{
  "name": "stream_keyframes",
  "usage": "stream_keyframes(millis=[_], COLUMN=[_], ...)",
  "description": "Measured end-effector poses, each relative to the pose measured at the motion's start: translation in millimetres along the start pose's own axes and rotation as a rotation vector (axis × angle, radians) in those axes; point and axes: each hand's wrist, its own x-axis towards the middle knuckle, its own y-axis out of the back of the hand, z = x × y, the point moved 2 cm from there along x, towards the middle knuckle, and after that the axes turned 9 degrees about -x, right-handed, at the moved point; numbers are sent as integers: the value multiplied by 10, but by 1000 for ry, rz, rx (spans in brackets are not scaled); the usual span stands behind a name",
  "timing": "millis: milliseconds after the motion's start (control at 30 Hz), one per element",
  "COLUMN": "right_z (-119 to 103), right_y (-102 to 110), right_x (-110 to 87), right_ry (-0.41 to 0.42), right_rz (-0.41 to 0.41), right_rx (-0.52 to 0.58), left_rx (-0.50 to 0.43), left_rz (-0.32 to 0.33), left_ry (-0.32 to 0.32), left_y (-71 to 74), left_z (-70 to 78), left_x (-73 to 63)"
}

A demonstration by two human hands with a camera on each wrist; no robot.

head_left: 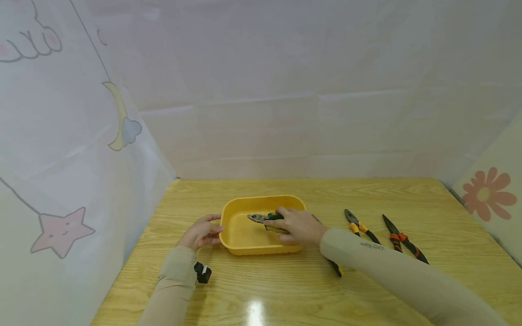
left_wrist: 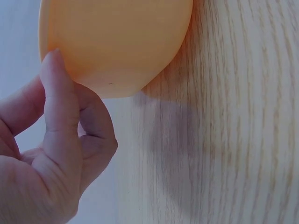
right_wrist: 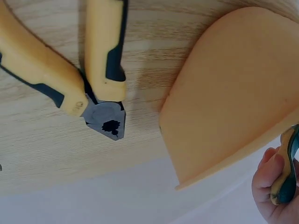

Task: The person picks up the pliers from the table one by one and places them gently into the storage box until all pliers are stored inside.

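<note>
A yellow plastic bin point(head_left: 244, 250) sits on the wooden table. My left hand point(head_left: 202, 233) pinches its left rim, and in the left wrist view the thumb point(left_wrist: 58, 88) lies on the rim with fingers curled behind it. My right hand point(head_left: 302, 226) grips green-and-yellow-handled pliers point(head_left: 257, 218) over the inside of the bin, their metal head pointing left. The right wrist view shows only part of that hand point(right_wrist: 264, 186) around a handle point(right_wrist: 283, 179), at the frame's right edge; the pliers' head is out of that frame.
Yellow-and-black pliers point(right_wrist: 105, 114) lie right of the bin, partly hidden by the right forearm in the head view. Farther right are another yellow-and-black pair of pliers point(head_left: 353, 218) and red-and-black long-nose pliers point(head_left: 394, 233). Printed white sheeting point(head_left: 261, 136) surrounds the table.
</note>
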Motion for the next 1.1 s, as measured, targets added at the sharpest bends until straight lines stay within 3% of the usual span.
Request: stream_keyframes(millis=[200,500,667,1100], right_z=[15,26,14,18], right_y=[-43,-182,-228,-316], right_x=[68,160,217,317], right_ry=[37,166,235,275], right_rz=[-25,-60,-125,-284], right_rx=[-18,-150,-209,-212], left_rx=[-2,9,11,13], left_rz=[4,-20,-26,-16], left_ry=[3,-4,-13,-17], left_y=[4,-3,-2,-10], left_z=[4,8,9,16], left_x=[5,-9,-8,-12])
